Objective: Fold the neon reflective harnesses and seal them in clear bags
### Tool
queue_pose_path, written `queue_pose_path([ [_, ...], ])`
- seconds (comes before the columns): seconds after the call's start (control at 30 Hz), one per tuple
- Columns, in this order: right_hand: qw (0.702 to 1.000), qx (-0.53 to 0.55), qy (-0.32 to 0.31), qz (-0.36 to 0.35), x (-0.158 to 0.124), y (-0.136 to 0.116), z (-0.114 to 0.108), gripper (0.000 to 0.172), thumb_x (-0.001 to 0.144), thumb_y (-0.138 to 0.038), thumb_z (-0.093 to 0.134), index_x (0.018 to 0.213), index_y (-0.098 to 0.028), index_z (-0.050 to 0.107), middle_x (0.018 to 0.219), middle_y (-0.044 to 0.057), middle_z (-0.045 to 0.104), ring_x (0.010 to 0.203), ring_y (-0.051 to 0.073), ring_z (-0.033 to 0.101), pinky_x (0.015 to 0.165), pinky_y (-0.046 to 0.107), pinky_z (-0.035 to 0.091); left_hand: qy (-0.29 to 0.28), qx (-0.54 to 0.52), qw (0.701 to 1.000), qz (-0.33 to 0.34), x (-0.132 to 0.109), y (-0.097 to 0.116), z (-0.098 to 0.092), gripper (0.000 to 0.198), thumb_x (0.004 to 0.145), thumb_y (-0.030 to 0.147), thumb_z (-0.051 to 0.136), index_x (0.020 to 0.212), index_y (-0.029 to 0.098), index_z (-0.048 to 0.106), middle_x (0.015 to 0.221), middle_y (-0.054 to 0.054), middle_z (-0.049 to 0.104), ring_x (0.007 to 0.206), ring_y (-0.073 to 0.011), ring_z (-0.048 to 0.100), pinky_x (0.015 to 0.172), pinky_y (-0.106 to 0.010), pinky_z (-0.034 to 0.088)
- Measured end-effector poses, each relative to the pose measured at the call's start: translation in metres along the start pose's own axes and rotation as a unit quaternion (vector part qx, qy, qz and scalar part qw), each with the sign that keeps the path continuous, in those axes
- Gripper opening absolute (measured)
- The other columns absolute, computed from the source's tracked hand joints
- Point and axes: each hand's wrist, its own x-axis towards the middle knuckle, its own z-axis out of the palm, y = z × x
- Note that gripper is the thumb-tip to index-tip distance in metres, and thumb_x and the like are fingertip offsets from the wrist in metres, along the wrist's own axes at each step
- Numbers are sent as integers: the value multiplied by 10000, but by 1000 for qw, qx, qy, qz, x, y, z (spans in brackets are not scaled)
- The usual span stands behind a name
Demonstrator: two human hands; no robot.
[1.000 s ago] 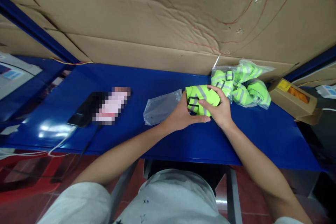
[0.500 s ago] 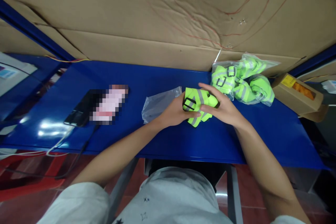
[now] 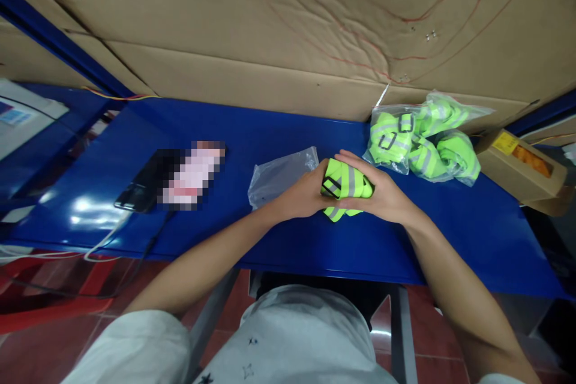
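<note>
A neon yellow-green reflective strap (image 3: 348, 181), rolled into a bundle with silver stripes and a black buckle, is gripped between my two hands above the table. My left hand (image 3: 308, 192) is closed on its left side, by the buckle. Around its right side wraps my right hand (image 3: 382, 192), fingers over the top and thumb across the front. A loose end of the strap hangs below the bundle. Left of my left hand lies a clear plastic bag (image 3: 276, 179), flat on the table. Several bagged reflective straps (image 3: 425, 144) lie beyond my right hand.
The blue table (image 3: 297, 252) backs onto a cardboard-covered wall (image 3: 252, 66). A cardboard box (image 3: 517, 171) with orange contents stands at the right. On the left lie a black phone (image 3: 146, 186) and a blurred-out device (image 3: 193, 177), with cables running off the front edge.
My right hand has closed further around the strap bundle, its thumb moving below and across it. The bundle is pressed more compactly. The view has shifted slightly.
</note>
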Motion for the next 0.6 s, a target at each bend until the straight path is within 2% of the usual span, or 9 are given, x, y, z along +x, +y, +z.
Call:
queue_pose_path([
  [0.13,1000,9,10,11,1,4,6,839,787,-517,913,1532,-281,607,1575,65,608,1459,337,586,1233,467,490,2,22,1000,-19,-2,-2,1,612,788,437,858,1188,241,437,977,-15,679,870,-246,695,670,-336,497],
  [0.2,1000,11,17,0,2,3,7,814,787,-496,917,1515,-284,622,1559,57,623,1443,329,599,1219,454,502,19,29,999,-13,-3,1,1,634,804,411,842,1245,248,417,990,-12,665,868,-238,692,664,-328,490],
  [0.33,998,18,48,-25,4,1,9,764,801,-422,912,1503,-296,638,1543,38,638,1433,301,611,1213,421,500,69,41,997,-5,-4,10,0,804,760,294,857,1388,255,357,1046,-13,661,859,-204,682,676,-303,501],
  [0.47,996,23,77,-45,7,3,15,640,817,-348,884,1427,-277,704,1471,29,691,1385,283,651,1200,398,508,100,118,988,-29,-5,19,-2,758,754,303,887,1359,252,433,1037,-6,675,805,-181,668,659,-279,474],
  [0.53,995,21,85,-53,7,4,16,620,814,-350,881,1407,-273,719,1455,29,702,1370,283,661,1193,394,514,108,163,980,-41,-6,20,-2,745,757,299,893,1365,259,466,1063,-13,697,808,-191,681,673,-286,476],
  [0.6,993,31,99,-53,6,4,17,606,804,-379,886,1380,-266,734,1429,32,717,1337,286,680,1175,400,531,106,165,980,-44,-6,20,-2,748,765,348,900,1376,261,477,1124,-33,717,851,-213,707,707,-305,508],
])
